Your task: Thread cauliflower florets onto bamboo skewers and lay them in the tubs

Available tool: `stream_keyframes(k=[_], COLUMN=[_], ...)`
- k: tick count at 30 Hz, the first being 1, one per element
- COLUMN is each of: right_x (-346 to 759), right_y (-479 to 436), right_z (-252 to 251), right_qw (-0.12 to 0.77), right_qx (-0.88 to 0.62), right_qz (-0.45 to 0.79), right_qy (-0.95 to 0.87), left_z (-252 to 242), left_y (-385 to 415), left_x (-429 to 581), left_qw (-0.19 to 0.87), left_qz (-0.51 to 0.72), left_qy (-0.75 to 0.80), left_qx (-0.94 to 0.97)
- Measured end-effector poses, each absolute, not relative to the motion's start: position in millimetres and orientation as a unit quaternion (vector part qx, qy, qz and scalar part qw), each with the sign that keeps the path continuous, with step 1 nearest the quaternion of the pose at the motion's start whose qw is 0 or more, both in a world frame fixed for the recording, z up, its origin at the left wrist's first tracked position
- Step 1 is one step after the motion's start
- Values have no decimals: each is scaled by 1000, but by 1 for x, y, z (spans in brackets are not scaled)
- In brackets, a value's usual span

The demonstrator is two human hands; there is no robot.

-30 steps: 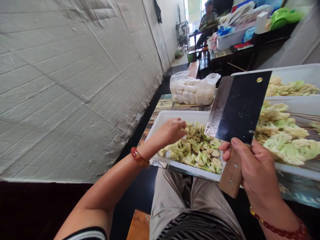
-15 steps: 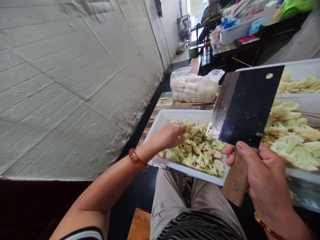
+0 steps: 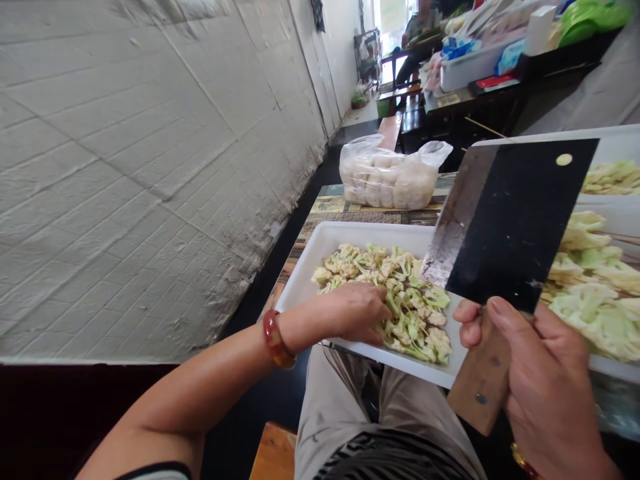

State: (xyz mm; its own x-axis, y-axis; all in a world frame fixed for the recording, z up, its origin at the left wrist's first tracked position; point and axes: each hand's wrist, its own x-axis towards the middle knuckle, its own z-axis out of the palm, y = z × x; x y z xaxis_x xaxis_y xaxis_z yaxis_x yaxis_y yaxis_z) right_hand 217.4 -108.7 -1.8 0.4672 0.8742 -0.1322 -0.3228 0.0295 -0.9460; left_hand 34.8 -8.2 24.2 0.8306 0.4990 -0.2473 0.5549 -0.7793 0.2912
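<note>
- 1 cleaver (image 3: 515,220), gripped by right hand (image 3: 545,380), above leftmost tray's right edge.
- 3 trays (image 3: 300,273), cauliflower (image 3: 420,320) in each; left hand (image 3: 357,312) in leftmost (grip: cannot tell).
- Change: left hand shifted toward front edge.

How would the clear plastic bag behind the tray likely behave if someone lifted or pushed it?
The bag itself is probably floppy: its thin top looks crumpled. Packed with pale rounded lumps, it would likely sag when lifted. It seems unlikely to roll, sitting broad and low on the table.
</note>
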Motion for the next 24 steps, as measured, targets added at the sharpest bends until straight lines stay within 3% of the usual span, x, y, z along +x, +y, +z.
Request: stream_keyframes(k=[3, 7, 10, 16, 24], right_x=[216, 215, 214, 213, 211], right_y=[-110, -109, -108, -110, -111], right_z=[-1, -1, 0, 2, 3], right_qw=[677, 683, 684, 683, 673], right_qx=[-531, -529, -530, -535, -548], right_qz=[447, 450, 448, 444, 447], right_qy=[-244, -227, -224, -226, -216], left_z=[23, 26, 30, 38, 38], left_y=[-7, -4, 1, 7, -4], left_x=[35, 24, 12, -5, -7], left_qw=[153, 192, 292, 632, 730], left_qz=[-121, -58, 3, 131, 196], left_qy=[233, 238, 281, 400, 371], left_qx=[953, 950, 914, 651, 539])
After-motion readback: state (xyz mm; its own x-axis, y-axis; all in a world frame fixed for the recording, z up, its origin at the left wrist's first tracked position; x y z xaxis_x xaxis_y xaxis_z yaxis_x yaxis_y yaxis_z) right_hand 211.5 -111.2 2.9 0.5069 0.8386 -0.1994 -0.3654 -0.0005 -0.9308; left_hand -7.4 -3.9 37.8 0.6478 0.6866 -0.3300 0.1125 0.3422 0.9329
